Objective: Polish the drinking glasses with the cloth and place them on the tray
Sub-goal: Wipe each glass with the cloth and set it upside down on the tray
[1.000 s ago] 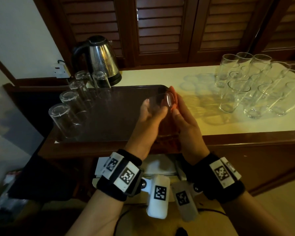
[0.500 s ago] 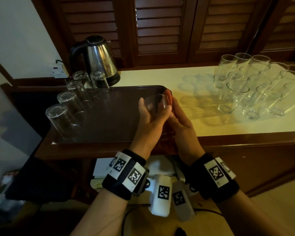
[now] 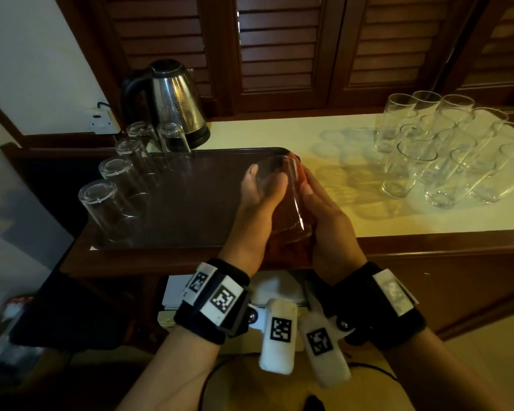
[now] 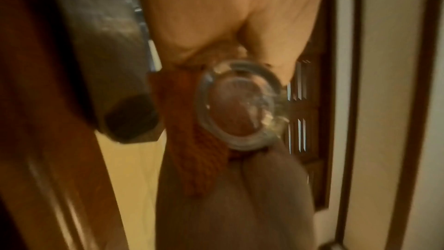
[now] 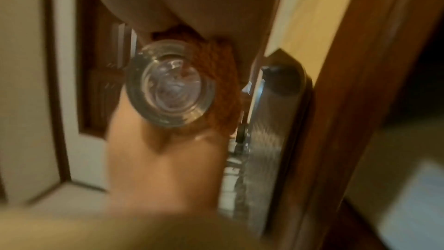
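A clear drinking glass (image 3: 285, 200) lies tilted between my two hands over the right end of the dark tray (image 3: 190, 209), base toward me. My left hand (image 3: 258, 203) grips its left side with the thumb over the top. My right hand (image 3: 327, 212) cups the right side and holds the orange cloth (image 3: 290, 252) against it. The left wrist view shows the thick base (image 4: 238, 105) with the cloth (image 4: 192, 151) beside it. In the right wrist view the glass (image 5: 170, 86) and the cloth (image 5: 223, 90) are blurred.
Several glasses (image 3: 107, 203) stand upside down along the tray's left side. Several upright glasses (image 3: 428, 152) crowd the cream counter (image 3: 279, 134) at the right. A steel kettle (image 3: 175, 102) stands behind the tray. The counter's wooden front edge (image 3: 428, 241) runs just under my hands.
Both hands have drawn back toward me and lower with the glass. The glass has turned between them, and its base now points at me.
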Motion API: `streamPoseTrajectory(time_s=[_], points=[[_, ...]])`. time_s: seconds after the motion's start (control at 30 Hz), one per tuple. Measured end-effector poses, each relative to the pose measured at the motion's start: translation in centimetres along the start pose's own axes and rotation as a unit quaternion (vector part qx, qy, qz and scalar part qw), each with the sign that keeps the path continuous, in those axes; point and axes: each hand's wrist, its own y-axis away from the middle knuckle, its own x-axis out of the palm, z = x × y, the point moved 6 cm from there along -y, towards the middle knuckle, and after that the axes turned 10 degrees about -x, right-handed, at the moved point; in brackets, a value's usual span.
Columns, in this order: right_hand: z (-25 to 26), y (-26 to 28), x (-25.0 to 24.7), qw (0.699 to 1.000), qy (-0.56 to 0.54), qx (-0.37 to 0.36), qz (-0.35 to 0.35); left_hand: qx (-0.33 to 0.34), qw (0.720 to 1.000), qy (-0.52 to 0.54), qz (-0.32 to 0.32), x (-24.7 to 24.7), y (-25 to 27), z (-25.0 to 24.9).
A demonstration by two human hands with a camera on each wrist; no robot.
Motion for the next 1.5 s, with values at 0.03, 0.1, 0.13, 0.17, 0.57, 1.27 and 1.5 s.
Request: streamPoseTrajectory(time_s=[0.03, 0.1, 0.13, 0.17, 0.57, 1.27, 1.5], points=[[-0.2, 0.0, -0.1, 0.999, -0.031, 0.021, 0.001, -0.003, 1.0, 0.019, 0.013, -0.1, -0.1, 0.1], [-0.2, 0.0, -0.3, 0.998, -0.056, 0.032, -0.006, -0.005, 0.999, 0.028, 0.029, -0.4, -0.1, 0.0], [0.0, -0.2, -0.4, 0.999, -0.044, 0.02, -0.013, 0.0, 0.999, 0.024, 0.021, -0.5, -0.1, -0.2], [0.3, -0.3, -0.4, 1.0, -0.02, 0.0, -0.016, 0.005, 1.0, 0.026, 0.004, -0.8, -0.2, -0.4], [1.2, -0.7, -0.2, 1.0, -0.022, -0.009, -0.002, 0.003, 1.0, -0.005, -0.008, -1.2, -0.8, -0.5], [-0.4, -0.4, -0.1, 0.999, -0.041, 0.026, -0.002, -0.02, 0.999, 0.02, 0.015, -0.4, -1.0, 0.2], [0.5, -0.5, -0.5, 0.988, 0.136, -0.065, -0.009, -0.005, 0.997, -0.07, -0.016, -1.2, -1.6, 0.7]])
